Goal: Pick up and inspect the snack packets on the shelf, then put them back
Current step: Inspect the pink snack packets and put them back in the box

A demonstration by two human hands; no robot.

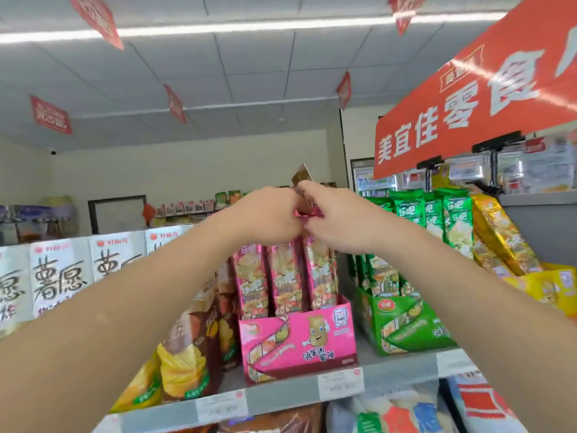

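Tall pink snack packets stand upright in a pink display box on the shelf. My left hand and my right hand meet above the box. Both pinch the crumpled top of one pink packet that rises between them. Most of that packet is hidden behind my hands. A brown packet corner shows just above my fingers.
Green packets in a green box stand to the right, gold packets beyond. Brown-yellow chip bags and white boxes sit to the left. A red sign overhangs at the upper right. More goods lie on the lower shelf.
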